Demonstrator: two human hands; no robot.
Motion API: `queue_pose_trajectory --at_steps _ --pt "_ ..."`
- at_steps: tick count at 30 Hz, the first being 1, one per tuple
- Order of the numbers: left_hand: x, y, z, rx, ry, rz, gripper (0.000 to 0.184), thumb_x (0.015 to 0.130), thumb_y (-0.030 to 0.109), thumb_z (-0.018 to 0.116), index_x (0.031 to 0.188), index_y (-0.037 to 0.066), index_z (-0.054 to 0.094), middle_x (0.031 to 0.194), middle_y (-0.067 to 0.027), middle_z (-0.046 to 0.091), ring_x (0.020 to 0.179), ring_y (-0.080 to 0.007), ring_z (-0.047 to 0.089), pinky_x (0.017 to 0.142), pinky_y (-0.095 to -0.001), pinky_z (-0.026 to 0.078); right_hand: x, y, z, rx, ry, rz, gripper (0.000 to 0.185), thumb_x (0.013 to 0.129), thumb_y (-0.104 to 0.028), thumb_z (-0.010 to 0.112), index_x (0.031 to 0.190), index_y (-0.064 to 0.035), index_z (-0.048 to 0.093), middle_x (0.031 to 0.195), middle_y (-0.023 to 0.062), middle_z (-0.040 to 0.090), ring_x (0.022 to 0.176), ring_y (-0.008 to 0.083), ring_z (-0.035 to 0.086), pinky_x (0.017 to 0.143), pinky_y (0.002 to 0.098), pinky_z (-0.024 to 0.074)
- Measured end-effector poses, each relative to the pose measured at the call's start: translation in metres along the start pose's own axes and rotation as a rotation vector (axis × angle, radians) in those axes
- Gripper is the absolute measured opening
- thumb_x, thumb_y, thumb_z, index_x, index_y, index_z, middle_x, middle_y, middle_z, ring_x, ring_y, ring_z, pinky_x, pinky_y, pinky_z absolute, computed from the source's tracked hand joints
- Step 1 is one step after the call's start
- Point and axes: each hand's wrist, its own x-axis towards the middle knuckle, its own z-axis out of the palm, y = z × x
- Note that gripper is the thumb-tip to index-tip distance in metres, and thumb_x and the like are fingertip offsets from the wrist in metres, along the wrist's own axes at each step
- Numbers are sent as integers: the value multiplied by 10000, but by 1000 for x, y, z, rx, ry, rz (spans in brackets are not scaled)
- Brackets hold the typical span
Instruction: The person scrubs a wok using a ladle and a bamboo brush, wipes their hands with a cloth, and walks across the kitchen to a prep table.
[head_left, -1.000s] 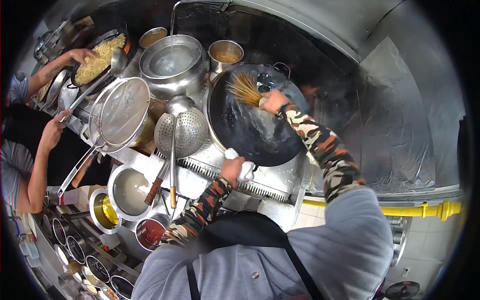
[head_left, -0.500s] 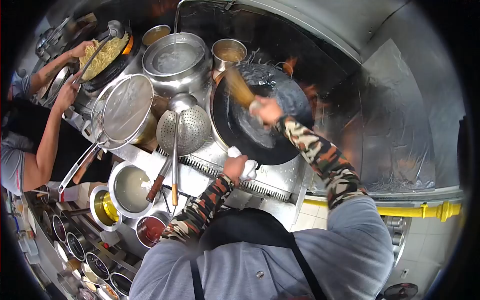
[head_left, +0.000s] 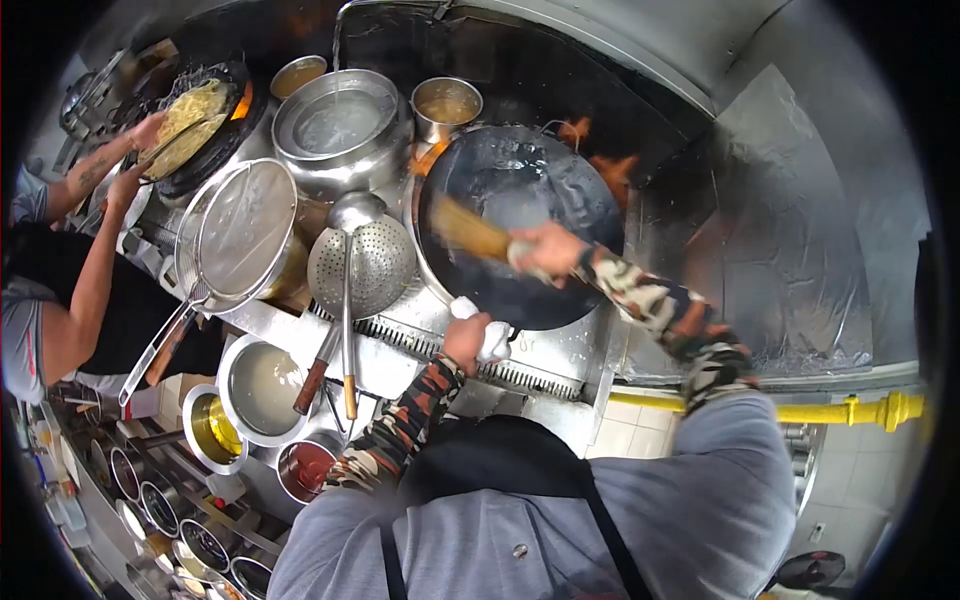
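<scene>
A stainless-steel stove top point(head_left: 570, 362) spreads beneath both hands, with a slotted grate point(head_left: 530, 380) just below the left one. Past the right hand stand grey metal walls point(head_left: 800, 250), and nearer the body on that side a yellow pipe point(head_left: 850, 411) runs above a tiled floor point(head_left: 625, 432). Orange flames point(head_left: 612, 172) show beyond the right hand.

The left hand point(head_left: 463, 342) is closed on a bunched white cloth point(head_left: 494, 342) at the near rim of a dark wok point(head_left: 500, 298). The right hand point(head_left: 548, 250), blurred, is wrapped around the handle end of a bamboo brush point(head_left: 468, 228), its bristles pointing leftward over the wok, which lies ahead of the left hand and under the right; whether the bristles touch the metal is too blurred to tell.

The wok has a shiny wet interior. Ahead and left of both hands, a large steel pot point(head_left: 350, 180) holds a basin of water; between it and the wok, a smaller pot point(head_left: 445, 132) contains brownish liquid. Left of the left hand are a perforated skimmer point(head_left: 362, 275) and a wide bowl point(head_left: 226, 402) of cloudy liquid, then a bowl point(head_left: 191, 432) of yellow oil. Nearer the body, a pot point(head_left: 284, 470) holds red sauce. Far left of both hands, a co-worker's hands point(head_left: 148, 130) are at noodles point(head_left: 185, 150) in another pan
</scene>
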Motion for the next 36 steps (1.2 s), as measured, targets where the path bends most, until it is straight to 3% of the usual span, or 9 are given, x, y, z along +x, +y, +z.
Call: queue_pose_trajectory --at_steps 5,11,16,19,22,25,28,32,36 --pt "1 -4 5 -68 7 -59 233 688 106 714 905 64 641 857 -183 662 830 -343 658 700 -396 511 -34 4 -41 -730 -20 -315 543 610 -244 710 1136 -112 685 871 155 701 814 314 676 759 390 535" --pt "11 -32 40 -597 24 -255 160 762 103 643 911 45 649 845 -156 673 797 -277 673 671 -378 519 45 5 -30 -119 256 -57 509 701 -217 692 1203 -154 644 722 125 681 531 183 634 434 326 487" --pt "14 -52 51 -420 62 131 178 867 94 497 893 -26 625 816 -155 643 711 -250 660 589 -387 552 -66 19 -33 -607 -94 -94 622 682 -247 705 1291 -237 581 1009 206 674 959 346 651 876 413 504" --pt "12 -44 43 -330 2 95 208 876 120 482 882 -29 626 836 -160 648 712 -260 658 584 -396 561 2 85 -58 -989 493 -18 151 707 -194 621 695 -62 692 680 126 674 631 313 667 560 454 526" --pt "16 -44 50 -991 -2 -67 211 879 125 477 867 -21 629 834 -160 653 733 -253 659 587 -393 557 72 65 -63 -631 631 -100 268 725 -250 603 958 -159 698 772 166 669 761 356 662 716 479 530" --pt "17 -31 38 -490 -65 -108 210 870 130 496 823 -34 618 801 -161 640 707 -271 657 553 -421 549 41 56 -2 -319 427 -285 591 697 -244 679 1279 -212 580 964 240 669 913 354 661 847 432 517" --pt "29 -65 70 -737 -30 -116 206 854 135 515 806 -40 611 794 -162 628 694 -290 653 522 -443 540 -32 43 -15 -531 141 -204 601 702 -254 651 1297 -244 574 987 210 681 935 327 667 880 396 509" --pt "29 -79 78 -885 -17 -85 202 845 143 524 807 -38 607 803 -161 621 678 -297 650 508 -435 539 38 77 -52 -792 520 82 343 737 -306 649 1068 -228 691 859 123 698 784 324 687 713 407 561" --pt "21 -52 58 -923 -21 -117 193 856 124 507 828 -33 614 808 -162 625 695 -291 655 526 -436 540 65 43 -6 -394 549 -207 424 733 -249 633 1129 -99 661 892 201 685 818 350 680 714 418 549"
